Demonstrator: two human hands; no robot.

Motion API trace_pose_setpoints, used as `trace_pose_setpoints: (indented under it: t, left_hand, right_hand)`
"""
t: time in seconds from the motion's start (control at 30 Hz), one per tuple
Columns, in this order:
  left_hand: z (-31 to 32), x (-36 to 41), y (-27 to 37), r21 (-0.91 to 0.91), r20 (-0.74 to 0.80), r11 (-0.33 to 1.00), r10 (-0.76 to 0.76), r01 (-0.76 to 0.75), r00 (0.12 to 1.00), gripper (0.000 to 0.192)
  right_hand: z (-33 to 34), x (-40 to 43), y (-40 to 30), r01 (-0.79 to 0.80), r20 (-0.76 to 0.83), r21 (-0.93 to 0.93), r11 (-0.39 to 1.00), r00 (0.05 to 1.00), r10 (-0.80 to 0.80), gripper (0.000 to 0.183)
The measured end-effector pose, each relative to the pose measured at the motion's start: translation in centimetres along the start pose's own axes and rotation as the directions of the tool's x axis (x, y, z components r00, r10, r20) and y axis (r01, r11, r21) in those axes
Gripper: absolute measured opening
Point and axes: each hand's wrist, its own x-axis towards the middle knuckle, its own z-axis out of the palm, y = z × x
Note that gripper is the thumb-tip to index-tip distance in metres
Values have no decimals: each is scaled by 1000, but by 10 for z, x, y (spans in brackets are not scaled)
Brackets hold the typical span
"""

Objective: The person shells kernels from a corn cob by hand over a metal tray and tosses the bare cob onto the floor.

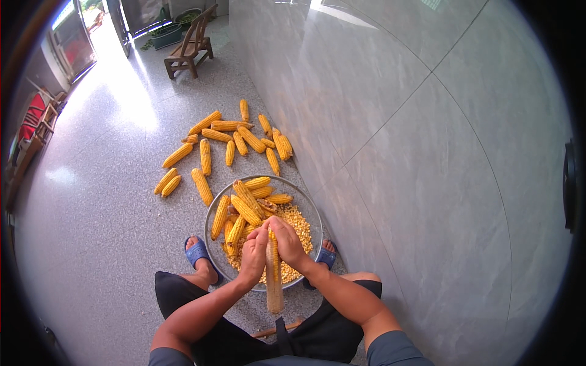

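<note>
Both my hands close around the upper end of a partly shelled corn cob [274,279], whose lower end points towards me. Bare pale cob shows along much of it, with yellow kernels left in a strip and at the far end. My left hand [254,254] grips it from the left side, my right hand [288,242] from the right. Beneath them lies a round mesh sieve [319,215] with a metal rim. Whole ears of corn [221,217] are heaped in its left and far part, and loose corn kernels [297,222] cover its right and near part.
Several more ears of corn [206,158] are scattered on the speckled floor beyond the sieve. A tiled wall [412,160] rises close on the right. My feet in blue sandals [197,252] flank the sieve. Farther off stand a small wooden chair [187,50] and a planter [166,36].
</note>
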Motion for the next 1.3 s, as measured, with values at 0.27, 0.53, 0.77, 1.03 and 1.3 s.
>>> trace_pose_setpoints:
  t: [0.27,0.53,0.77,1.03,1.3]
  left_hand:
    - [-4,-1,6,211,43,977,-34,24,999,58]
    - [-7,-4,-4,53,112,988,-149,144,982,47]
    - [3,-5,20,-138,185,951,-250,277,950,40]
    - [-4,-1,18,-193,520,809,-395,555,757,46]
    - [3,0,12,-150,317,943,-240,298,918,41]
  right_hand:
    - [-1,-3,4,-24,46,27,999,999,22,32]
    - [-2,0,4,-188,83,328,926,982,170,36]
    - [-11,6,-2,-192,-32,451,871,973,231,31]
    - [-30,10,-1,-270,100,531,803,961,257,32]
    - [-15,3,1,-130,-18,222,966,990,137,37]
